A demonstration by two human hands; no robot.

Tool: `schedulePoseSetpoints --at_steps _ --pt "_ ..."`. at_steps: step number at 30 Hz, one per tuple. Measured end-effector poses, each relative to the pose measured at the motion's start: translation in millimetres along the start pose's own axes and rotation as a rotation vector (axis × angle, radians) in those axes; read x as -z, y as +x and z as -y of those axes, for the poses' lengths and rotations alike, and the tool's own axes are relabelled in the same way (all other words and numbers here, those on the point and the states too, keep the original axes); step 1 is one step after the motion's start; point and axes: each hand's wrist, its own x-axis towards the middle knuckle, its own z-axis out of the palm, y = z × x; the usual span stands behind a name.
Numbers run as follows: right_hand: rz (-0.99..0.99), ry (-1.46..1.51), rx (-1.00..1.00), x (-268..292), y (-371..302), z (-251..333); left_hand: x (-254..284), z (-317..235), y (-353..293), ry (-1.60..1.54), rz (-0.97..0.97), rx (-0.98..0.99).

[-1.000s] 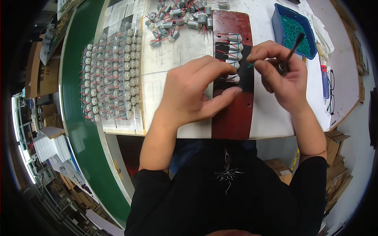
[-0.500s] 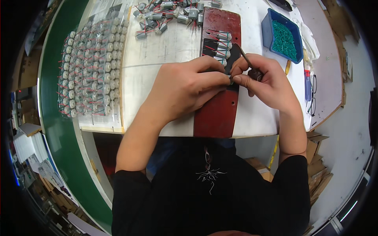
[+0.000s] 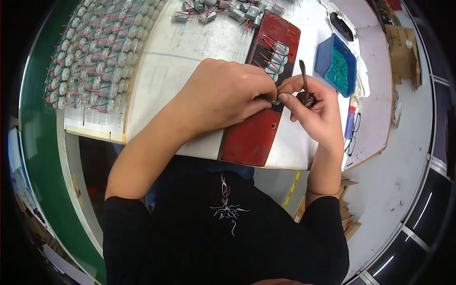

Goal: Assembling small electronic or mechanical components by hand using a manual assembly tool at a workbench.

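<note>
My two hands meet over a red board (image 3: pixel 251 142) with a black middle strip. My left hand (image 3: pixel 232 92) is closed, its fingertips on a small motor (image 3: pixel 275 102) that is mostly hidden. My right hand (image 3: pixel 316 109) pinches at the same spot with thumb and forefinger. In its curled fingers rests a tool with a dark rounded handle (image 3: pixel 306 99) and a thin, flattened metal shank (image 3: pixel 303 71) pointing up. Just beyond my fingertips, several small motors (image 3: pixel 278 59) with white ends and red and green wires lie in a row on the board.
A blue bin (image 3: pixel 325 54) of short green wires stands at right, near a black case (image 3: pixel 342 26), a blue pen-like item (image 3: pixel 350 122) and glasses (image 3: pixel 353 137). Loose grey motors (image 3: pixel 237 14) are heaped at the back. Clear trays of wired motors (image 3: pixel 95 52) fill the left side.
The whole view has shifted and tilted. Both hands stay together at the board; the tool's shank in my right hand now stands more upright.
</note>
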Motion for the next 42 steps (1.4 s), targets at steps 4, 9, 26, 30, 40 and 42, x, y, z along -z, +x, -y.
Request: schedulePoseSetpoints --at_steps 4,9,26,30,40,42 --pt "0.022 0.052 0.010 3 0 1 -2 0 -2 -0.021 0.011 0.009" --pt "0.016 0.029 -0.018 2 0 2 1 -1 0 -0.004 0.051 0.015" --pt "-0.010 0.073 0.009 -4 3 0 -12 -4 0 0.005 -0.004 0.075" --pt "-0.031 0.052 -0.009 -5 1 -4 -19 -6 -3 -0.005 -0.066 0.100" --pt "-0.100 -0.180 0.129 -2 -2 -2 -20 -9 0 -0.040 -0.004 0.252" --pt "-0.073 -0.253 0.339 5 0 -1 -20 -8 0 -0.050 -0.015 0.254"
